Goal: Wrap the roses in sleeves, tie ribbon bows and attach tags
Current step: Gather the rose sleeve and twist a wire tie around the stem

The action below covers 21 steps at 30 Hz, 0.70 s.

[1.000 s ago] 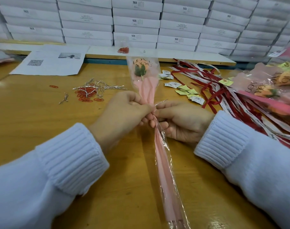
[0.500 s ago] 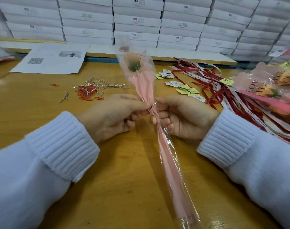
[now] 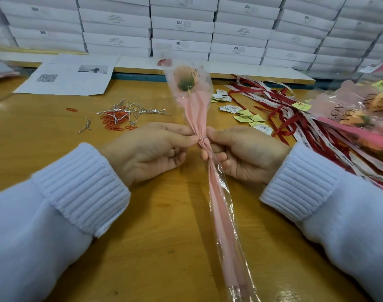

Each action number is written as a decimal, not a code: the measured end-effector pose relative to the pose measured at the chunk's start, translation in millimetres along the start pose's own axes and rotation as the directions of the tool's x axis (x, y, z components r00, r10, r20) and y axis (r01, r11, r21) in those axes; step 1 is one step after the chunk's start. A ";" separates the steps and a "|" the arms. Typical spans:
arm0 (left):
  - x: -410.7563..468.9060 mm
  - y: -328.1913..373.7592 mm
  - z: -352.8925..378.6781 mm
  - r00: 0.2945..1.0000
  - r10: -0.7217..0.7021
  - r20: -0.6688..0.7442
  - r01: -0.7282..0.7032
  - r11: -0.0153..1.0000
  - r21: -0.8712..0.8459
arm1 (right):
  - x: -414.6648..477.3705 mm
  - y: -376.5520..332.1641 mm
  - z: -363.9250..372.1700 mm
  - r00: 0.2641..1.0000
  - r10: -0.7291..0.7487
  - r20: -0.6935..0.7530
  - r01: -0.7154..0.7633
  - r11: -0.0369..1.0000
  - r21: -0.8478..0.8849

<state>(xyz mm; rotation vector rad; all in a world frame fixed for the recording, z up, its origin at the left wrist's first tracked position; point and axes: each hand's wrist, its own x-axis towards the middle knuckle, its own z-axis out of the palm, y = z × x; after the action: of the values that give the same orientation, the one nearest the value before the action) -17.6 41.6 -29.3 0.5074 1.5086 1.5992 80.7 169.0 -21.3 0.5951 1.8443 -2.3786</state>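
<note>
A single rose in a pink and clear sleeve (image 3: 193, 105) stands tilted above the wooden table (image 3: 55, 149), its head pointing away from me. A thin silver twist tie (image 3: 202, 138) circles the gathered neck of the sleeve. My left hand (image 3: 151, 149) pinches the sleeve at the tie from the left. My right hand (image 3: 245, 151) grips the sleeve at the same spot from the right, fingers curled round the stem part. The sleeve's long tail runs down toward me.
Silver twist ties (image 3: 131, 111) and red loops (image 3: 112, 124) lie at the left. Small paper tags (image 3: 232, 109) and red and white ribbons (image 3: 280, 105) lie at the right, beside a heap of wrapped roses (image 3: 360, 112). A printed sheet (image 3: 70, 77) and stacked white boxes (image 3: 181, 25) stand behind.
The rose has tilted further up and away from me. Both hands have turned at the sleeve's neck, and the silver tie now sits tight round it.
</note>
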 end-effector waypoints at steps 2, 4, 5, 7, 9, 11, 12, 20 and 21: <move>0.6 0.3 -1.0 1.000 -0.011 -0.008 0.011 0.999 -0.034 | -0.2 -0.2 0.0 1.000 -0.019 -0.006 0.019 0.999 0.033; 0.5 0.4 -1.2 1.000 -0.017 -0.003 0.017 0.998 -0.067 | -0.3 -0.1 0.4 0.999 -0.032 -0.016 0.033 0.998 0.052; 0.1 0.6 -0.8 1.000 -0.014 0.004 0.015 0.996 -0.086 | -0.3 -0.1 0.6 0.999 -0.035 -0.022 0.036 0.998 0.059; -0.6 -0.3 0.4 1.000 0.001 0.016 0.001 0.994 -0.110 | -0.6 -0.5 1.2 0.999 -0.033 -0.036 0.036 0.997 0.065; -1.2 -1.4 2.0 1.000 0.014 0.026 -0.011 0.994 -0.112 | -1.3 -1.4 1.8 0.999 -0.022 -0.040 0.025 0.997 0.079; -1.7 -2.3 4.4 0.999 0.025 0.030 -0.022 0.994 -0.107 | -2.5 -2.8 2.3 1.000 -0.007 -0.023 0.010 0.993 0.118; -1.7 -2.9 5.8 0.999 0.032 0.024 -0.030 0.994 -0.108 | -3.1 -3.4 2.5 1.000 -0.005 -0.010 0.006 0.991 0.131; 1.3 -12.3 20.5 0.992 0.101 -0.070 -0.109 0.986 -0.124 | -3.0 -3.1 5.5 0.999 -0.016 0.035 0.012 0.993 0.119; 1.9 -13.9 22.3 0.990 0.110 -0.091 -0.121 0.984 -0.129 | -2.9 -2.8 5.1 0.999 -0.011 0.039 0.007 0.994 0.106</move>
<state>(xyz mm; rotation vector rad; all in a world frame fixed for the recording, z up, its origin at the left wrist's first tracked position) 2.9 55.2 -38.8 0.4644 1.4432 1.8182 81.2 164.5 -16.6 0.5449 1.7180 -2.4872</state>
